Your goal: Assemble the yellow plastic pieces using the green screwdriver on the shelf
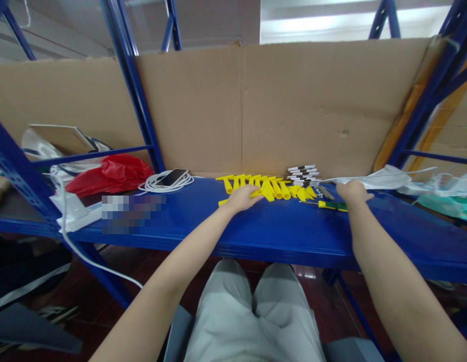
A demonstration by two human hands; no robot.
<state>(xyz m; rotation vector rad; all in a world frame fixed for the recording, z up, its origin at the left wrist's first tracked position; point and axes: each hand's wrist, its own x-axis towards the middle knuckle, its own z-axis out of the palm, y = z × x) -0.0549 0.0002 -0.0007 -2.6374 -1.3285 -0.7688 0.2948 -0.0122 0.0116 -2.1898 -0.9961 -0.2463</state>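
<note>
On the blue shelf (282, 229), my left hand (241, 198) is closed around a yellow plastic piece (223, 202), whose end pokes out at the left of the palm. Right behind it runs a row of yellow T-shaped tube pieces (276, 189), with small yellow pieces (302, 193) at its right end. My right hand (353, 192) is over the shelf with its outer fingers apart; its middle fingers are hidden. Partly under that wrist is a screwdriver (327, 205) with a yellow-green handle. A stack of white-and-black small parts (303, 176) stands to its left.
A coiled white cable (154, 187) with a phone (175, 177) lies left of the row. Farther left are a red bag (112, 173) and a white power strip (82, 216). White face masks (386, 178) lie at the right. Cardboard (286, 108) walls off the back between blue posts (133, 85).
</note>
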